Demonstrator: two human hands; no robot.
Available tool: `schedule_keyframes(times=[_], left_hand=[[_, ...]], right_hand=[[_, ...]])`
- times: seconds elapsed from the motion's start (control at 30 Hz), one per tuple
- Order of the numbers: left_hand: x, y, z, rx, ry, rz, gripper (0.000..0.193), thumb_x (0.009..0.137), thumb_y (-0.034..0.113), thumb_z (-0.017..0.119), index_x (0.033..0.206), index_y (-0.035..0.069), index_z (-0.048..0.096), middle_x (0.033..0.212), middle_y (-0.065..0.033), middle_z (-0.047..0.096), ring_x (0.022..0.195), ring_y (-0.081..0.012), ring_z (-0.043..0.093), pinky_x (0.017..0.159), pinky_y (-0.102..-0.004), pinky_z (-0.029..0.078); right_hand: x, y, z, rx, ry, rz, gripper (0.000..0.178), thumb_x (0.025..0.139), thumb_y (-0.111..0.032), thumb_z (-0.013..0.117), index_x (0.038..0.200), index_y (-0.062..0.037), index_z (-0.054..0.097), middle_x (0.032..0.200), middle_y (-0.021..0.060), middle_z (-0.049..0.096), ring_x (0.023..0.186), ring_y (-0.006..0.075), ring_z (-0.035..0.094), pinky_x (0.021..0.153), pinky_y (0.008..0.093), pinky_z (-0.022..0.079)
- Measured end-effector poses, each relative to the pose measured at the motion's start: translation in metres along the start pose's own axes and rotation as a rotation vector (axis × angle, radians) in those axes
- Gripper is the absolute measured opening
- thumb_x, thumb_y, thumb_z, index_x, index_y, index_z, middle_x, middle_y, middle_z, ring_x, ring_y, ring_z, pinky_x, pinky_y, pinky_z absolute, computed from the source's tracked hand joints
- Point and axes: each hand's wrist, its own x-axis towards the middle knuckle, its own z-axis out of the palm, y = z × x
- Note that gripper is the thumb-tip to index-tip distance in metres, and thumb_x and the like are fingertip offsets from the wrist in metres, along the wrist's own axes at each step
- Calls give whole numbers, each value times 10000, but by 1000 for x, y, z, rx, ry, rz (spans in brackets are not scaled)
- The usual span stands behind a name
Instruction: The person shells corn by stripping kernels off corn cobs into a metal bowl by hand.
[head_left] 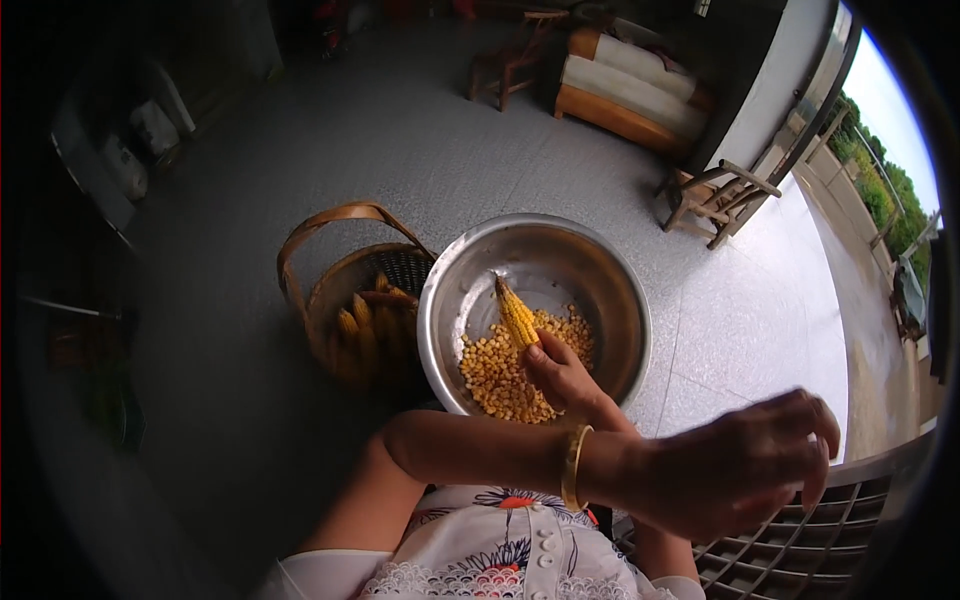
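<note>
My right hand (562,372) grips a yellow corn cob (516,315) near its lower end, thumb on the kernels. The cob tilts up and left over a wide steel basin (634,300), whose bottom bears loose corn kernels (500,378). My left forearm, with a gold bangle (573,468), crosses in front of my body and over my right arm. Far to the right, my left hand (735,462) hovers above a grid-like surface (800,540); its fingers are loosely bent and apart, slightly blurred, and nothing shows in them.
Left of the basin stands a woven basket (300,255) with an arched handle, holding several corn cobs (365,320). A small wooden chair (718,200) stands by the doorway at right. Farther back are a cushioned wooden sofa (630,90) and another chair (508,62).
</note>
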Motion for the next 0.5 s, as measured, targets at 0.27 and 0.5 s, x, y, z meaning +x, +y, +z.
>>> schedule_keyframes(times=[0.27,0.5], left_hand=[[-124,-43,-198,897,974,-453,291,853,234,475,1059,41,406,1109,-66,420,1060,-170,388,911,-304,293],[-158,-67,-201,-3,1195,-957,290,849,340,473,896,55,493,701,-54,538,641,-147,526,616,-263,438]], right_hand=[[9,13,2,-223,168,-194,406,876,-348,412,1110,-15,431,762,38,508,607,95,483,536,224,414],[18,27,1,-314,277,-266,325,885,-317,397,953,-7,464,694,45,512,558,105,489,504,231,411]])
